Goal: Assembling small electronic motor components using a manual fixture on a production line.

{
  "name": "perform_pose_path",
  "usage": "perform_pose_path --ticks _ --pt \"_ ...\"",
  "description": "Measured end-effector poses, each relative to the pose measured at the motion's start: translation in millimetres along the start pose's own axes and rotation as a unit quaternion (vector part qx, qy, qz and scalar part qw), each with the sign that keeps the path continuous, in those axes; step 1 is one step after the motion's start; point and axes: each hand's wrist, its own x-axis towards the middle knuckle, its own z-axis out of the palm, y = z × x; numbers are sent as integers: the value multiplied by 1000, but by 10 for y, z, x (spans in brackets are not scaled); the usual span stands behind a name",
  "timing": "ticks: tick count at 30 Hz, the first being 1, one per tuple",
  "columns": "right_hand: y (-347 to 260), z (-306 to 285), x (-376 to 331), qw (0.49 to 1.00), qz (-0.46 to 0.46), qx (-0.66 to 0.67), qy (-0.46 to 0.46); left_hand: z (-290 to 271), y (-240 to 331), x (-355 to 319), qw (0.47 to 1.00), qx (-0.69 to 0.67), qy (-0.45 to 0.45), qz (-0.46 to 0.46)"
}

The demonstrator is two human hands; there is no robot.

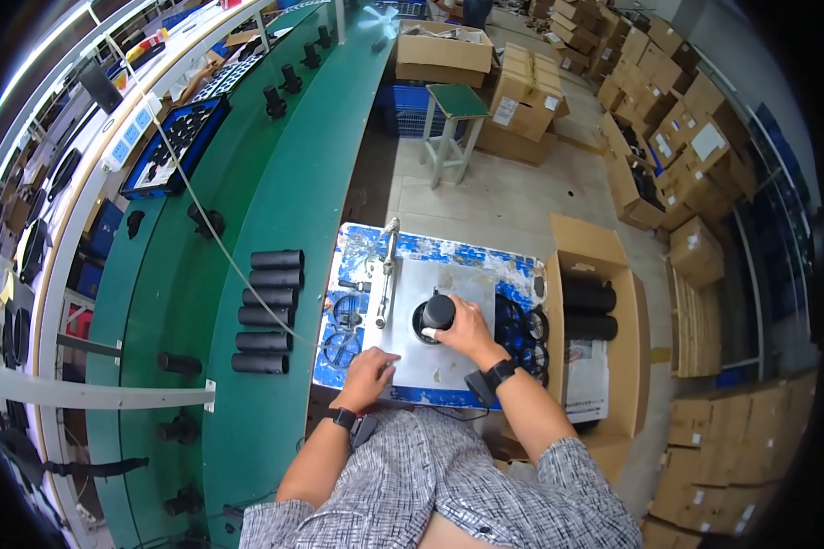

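My right hand (470, 330) is closed round a black cylinder (439, 311), which looks like a short tube with its dark end facing up. The cylinder stands at a dark round opening or ring (420, 322) on a grey metal plate (441, 371); whether it sits inside is hidden. By the plate's near left edge is my left hand (366, 377), holding nothing, with index finger and thumb a little apart. A metal bar fixture (387, 274) runs along the plate's left side. Left of it lie black spoked rings (342, 349) on the worn blue-and-white tabletop (467, 244).
Several black tubes (270, 298) lie in a column on the green bench (238, 403) at left. More black rings (522, 334) crowd the table's right side. Beside it stands an open carton (627, 384) holding black tubes (590, 311). A stool (455, 105) stands beyond. A pale cable (201, 215) crosses the bench.
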Motion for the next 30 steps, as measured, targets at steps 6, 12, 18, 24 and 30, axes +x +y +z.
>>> perform_pose_path --ticks 6,12,18,24,30 --pt "146 -118 61 997 -39 35 -56 -2 -27 6 1000 -3 -13 1" --pt "21 -28 7 997 -54 -31 -43 -21 -52 27 1000 -9 -24 -5" --pt "1 106 -140 998 -23 -8 57 -33 -53 28 1000 -14 -26 -3" --pt "-36 173 -147 994 80 42 54 -23 -94 27 999 -17 -27 9" --pt "59 76 -236 998 -37 20 50 -36 -118 18 1000 -17 -23 7"
